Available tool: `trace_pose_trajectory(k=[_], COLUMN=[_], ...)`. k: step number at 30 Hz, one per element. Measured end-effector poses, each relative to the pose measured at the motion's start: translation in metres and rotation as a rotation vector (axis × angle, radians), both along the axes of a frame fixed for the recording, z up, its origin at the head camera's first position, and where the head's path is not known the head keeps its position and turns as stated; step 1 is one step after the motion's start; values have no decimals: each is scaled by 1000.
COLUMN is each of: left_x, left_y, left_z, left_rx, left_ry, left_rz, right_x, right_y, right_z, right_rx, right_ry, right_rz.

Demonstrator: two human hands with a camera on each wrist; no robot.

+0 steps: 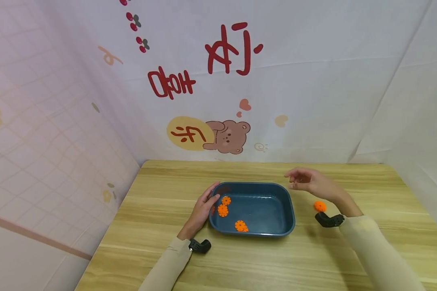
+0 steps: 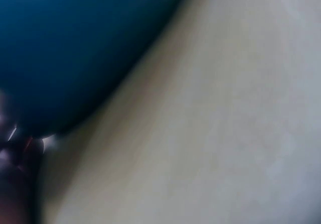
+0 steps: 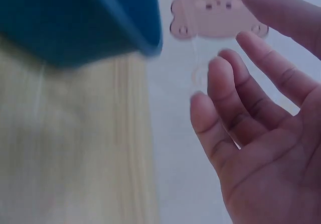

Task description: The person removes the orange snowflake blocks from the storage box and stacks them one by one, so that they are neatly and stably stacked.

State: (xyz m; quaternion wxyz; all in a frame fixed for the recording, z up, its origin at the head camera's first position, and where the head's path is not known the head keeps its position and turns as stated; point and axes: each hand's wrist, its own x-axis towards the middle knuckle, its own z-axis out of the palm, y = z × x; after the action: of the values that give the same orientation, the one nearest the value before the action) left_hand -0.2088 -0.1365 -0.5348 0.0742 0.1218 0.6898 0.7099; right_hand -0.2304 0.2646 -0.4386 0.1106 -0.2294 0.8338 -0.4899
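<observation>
A dark blue rectangular plastic basin (image 1: 266,212) stands on the wooden table with several orange notched plastic discs (image 1: 223,210) inside, towards its left side. My left hand (image 1: 201,208) grips the basin's left end, thumb over the rim and fingers along the outside. In the left wrist view the basin (image 2: 75,43) fills the upper left, blurred. My right hand (image 1: 309,182) is raised just beyond the basin's right end, its fingers loosely bent. The right wrist view shows the palm and fingers of this hand (image 3: 271,128) with nothing in them.
On the table (image 1: 240,262), below the right wrist and right of the basin, lies an orange notched disc or small cluster (image 1: 320,206). A white printed cloth (image 1: 306,101) hangs behind the table's back edge. Another cloth side (image 1: 40,121) rises on the left.
</observation>
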Motion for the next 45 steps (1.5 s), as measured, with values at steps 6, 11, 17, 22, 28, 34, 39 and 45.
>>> trace_pose_trajectory(k=[6,11,17,22,28,34,39,45], left_x=[-2,-2,2,1,-2,-2,-2,-2], left_y=[3,3,1,1,1,2,2,1], left_z=[-1,-1,8,8,-1,-1,0,-1], left_rx=[25,6,-13,-6,10,14,7,-5], left_ry=[0,22,-3,-20,-4,-5,-11,-16], left_rz=[-18,-15,-11,-21,-22,-24,-20,-14], right_x=[-10,-16,-20,-21,-22,-21,-19,-19], right_y=[-34,-62,-93,-116,-135,-147,-154,-164], right_z=[13,17,13,3,-9,-24,-32,-38], right_rx=[15,41,74,135,195,245,285,338], right_ry=[-25,-41,-96,-153,-195,-253,-249,-246], right_rz=[129,216,316,390,497,535,542,604])
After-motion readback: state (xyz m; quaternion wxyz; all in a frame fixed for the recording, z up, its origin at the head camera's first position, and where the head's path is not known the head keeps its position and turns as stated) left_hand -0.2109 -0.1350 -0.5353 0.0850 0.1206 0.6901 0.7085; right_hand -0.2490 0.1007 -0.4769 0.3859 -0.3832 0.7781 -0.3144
